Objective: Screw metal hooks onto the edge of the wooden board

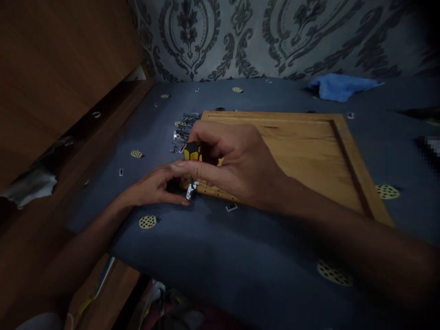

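Note:
A wooden cabinet door panel [288, 151] with a raised frame lies flat on the blue cloth. At its near left corner sits a shiny metal hinge [190, 189]. My left hand [156, 185] is curled round this hinge, its thumb against the lower end and its fingers partly hidden behind my right hand. Above the hinge, my right hand [237, 160] grips a short yellow-and-black screwdriver [191, 151], held upright with its tip over the hinge. Several more metal hinges [182, 133] and small hardware pieces lie beyond the hands, along the panel's left edge.
A blue rag [343, 87] lies at the back right, near the patterned wall [240, 41]. Brown wooden furniture [65, 68] stands close on the left, with a crumpled pale wrapper [30, 185] on its ledge. A dark object [431, 146] sits at the far right.

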A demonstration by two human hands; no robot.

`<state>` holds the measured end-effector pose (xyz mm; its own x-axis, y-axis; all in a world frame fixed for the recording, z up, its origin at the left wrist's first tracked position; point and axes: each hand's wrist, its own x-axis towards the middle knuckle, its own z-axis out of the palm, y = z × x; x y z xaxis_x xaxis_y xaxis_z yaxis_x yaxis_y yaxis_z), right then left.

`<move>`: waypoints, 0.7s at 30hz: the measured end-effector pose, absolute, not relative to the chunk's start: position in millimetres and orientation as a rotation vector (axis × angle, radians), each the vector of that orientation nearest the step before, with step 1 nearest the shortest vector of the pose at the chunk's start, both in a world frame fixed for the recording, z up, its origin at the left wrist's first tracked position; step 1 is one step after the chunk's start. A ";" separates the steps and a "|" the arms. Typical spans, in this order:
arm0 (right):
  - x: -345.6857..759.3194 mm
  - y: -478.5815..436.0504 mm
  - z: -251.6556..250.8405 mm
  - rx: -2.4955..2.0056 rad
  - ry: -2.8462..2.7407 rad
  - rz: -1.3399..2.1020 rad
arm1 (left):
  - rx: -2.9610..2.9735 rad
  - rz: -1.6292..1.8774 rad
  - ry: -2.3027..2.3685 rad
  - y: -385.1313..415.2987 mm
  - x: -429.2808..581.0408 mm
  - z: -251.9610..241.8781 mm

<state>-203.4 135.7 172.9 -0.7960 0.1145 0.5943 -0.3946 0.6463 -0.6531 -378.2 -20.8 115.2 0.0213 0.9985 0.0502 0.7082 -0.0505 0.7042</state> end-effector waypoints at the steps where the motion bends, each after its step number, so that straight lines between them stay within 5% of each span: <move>1: -203.4 133.9 171.3 0.209 -2.250 1.062 | 1.804 0.763 1.752 -21.2 -378.3 114.4; 21: -196.5 145.9 181.6 0.379 -2.440 0.938 | 1.806 0.746 1.769 -22.1 -382.6 109.8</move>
